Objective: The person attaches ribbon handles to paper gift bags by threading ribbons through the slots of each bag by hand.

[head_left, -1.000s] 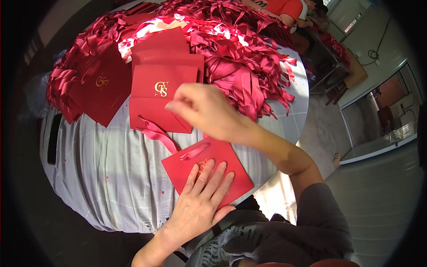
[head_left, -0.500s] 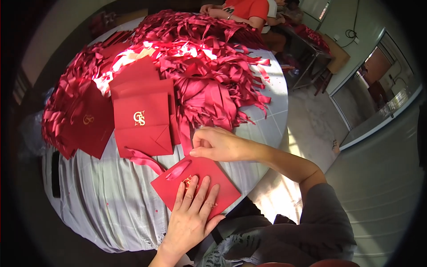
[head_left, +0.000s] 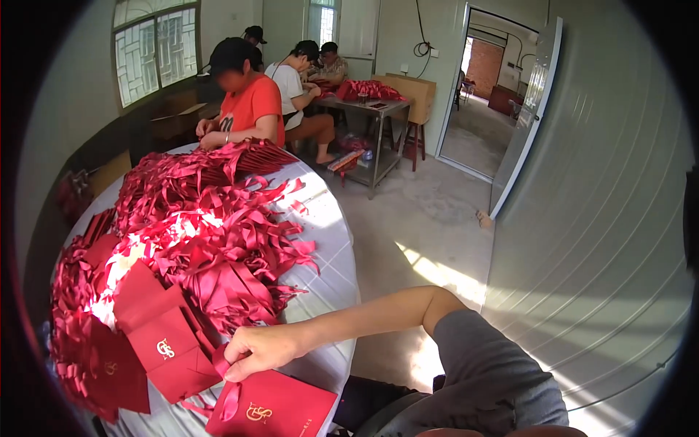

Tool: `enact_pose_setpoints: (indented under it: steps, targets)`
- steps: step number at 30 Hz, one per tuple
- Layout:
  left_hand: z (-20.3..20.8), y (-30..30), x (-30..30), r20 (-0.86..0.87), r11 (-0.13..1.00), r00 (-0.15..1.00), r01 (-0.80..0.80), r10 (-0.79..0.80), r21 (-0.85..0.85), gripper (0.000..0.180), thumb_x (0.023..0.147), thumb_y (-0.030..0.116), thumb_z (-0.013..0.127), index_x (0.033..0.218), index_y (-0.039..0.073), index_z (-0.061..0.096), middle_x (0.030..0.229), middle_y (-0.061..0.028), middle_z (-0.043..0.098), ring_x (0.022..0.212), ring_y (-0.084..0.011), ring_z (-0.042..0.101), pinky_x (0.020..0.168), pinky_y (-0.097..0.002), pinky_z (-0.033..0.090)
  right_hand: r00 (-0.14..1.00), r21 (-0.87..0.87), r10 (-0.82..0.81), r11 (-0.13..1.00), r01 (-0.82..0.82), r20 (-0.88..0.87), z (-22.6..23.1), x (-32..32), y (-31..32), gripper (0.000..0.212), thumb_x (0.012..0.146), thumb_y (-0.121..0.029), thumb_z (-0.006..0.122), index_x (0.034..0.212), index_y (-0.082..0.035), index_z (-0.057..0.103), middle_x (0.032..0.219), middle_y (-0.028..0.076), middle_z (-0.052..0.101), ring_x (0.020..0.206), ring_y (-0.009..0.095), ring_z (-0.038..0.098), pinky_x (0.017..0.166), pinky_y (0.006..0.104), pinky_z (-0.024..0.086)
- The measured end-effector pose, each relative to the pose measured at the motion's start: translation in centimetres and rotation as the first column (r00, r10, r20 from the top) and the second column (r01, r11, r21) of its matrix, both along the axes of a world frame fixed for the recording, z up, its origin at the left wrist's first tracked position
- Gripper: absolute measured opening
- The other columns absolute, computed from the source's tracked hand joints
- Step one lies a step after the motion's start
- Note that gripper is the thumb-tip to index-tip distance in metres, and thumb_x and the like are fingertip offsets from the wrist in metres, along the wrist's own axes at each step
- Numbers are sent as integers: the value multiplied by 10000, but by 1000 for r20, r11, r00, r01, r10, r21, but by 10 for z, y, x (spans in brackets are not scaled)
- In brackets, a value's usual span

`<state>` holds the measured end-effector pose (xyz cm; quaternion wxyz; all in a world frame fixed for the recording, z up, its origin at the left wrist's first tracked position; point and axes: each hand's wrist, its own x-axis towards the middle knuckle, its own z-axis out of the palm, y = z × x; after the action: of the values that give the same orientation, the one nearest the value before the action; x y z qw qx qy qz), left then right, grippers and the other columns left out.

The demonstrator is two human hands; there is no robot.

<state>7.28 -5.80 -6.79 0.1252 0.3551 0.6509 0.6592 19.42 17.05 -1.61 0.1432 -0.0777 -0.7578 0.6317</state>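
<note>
A flat red paper bag [head_left: 287, 404] with a gold emblem lies at the near edge of the round table, cut off by the lower rim. A loop of pink-red ribbon [head_left: 231, 402] hangs over its upper left corner. My right hand [head_left: 261, 351] is closed at that corner, its thumb and fingers pinching a ribbon. Just left of it, more red paper bags [head_left: 164, 346] lie stacked. My left hand is out of the picture.
A big heap of red ribbons [head_left: 211, 240] covers much of the white-clothed table [head_left: 331, 251]. Across it sits a person in an orange-red shirt [head_left: 255, 109]; others work at a metal table [head_left: 371, 109] behind. An open door [head_left: 528, 109] stands to the right.
The view has swung up and to the right, so the room shows and the bag sits lower. My left hand, earlier flat on the bag, has left the picture. My right hand stays at the ribbon.
</note>
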Motion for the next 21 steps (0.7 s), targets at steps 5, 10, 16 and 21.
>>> enact_pose_setpoints:
  steps: [5,10,16,21]
  targets:
    - [9,-13,-51,185,972,967,198,-173,-127,410,984,368,430,950,2,610,849,-118,615,774,-193,569,718,-294,454,962,363,61,931,42,-266,30,-5,-13,373,885,-214,637,645,31,490,630,119,443,608,213,470,586,365,351]
    - [18,-18,-48,501,868,721,473,-479,149,498,947,376,513,1190,-58,532,1225,-181,543,1113,-261,535,966,-404,398,963,403,191,909,-102,-188,40,-10,-17,303,879,-160,644,668,19,523,643,118,447,603,218,485,570,364,353]
    - [57,-4,-34,467,905,778,400,-419,146,360,983,203,467,1162,-91,570,1060,-221,657,886,-226,669,824,-329,519,966,404,248,893,-198,-75,38,-17,-21,284,877,-187,651,699,23,580,629,101,450,564,199,473,531,348,350]
    - [77,-17,-49,348,981,917,185,-193,57,325,996,189,447,1062,-90,600,920,-190,690,810,-190,670,782,-289,520,951,413,291,883,-224,-107,46,-54,-24,169,875,-171,645,819,-13,670,656,76,480,602,169,493,548,329,370]
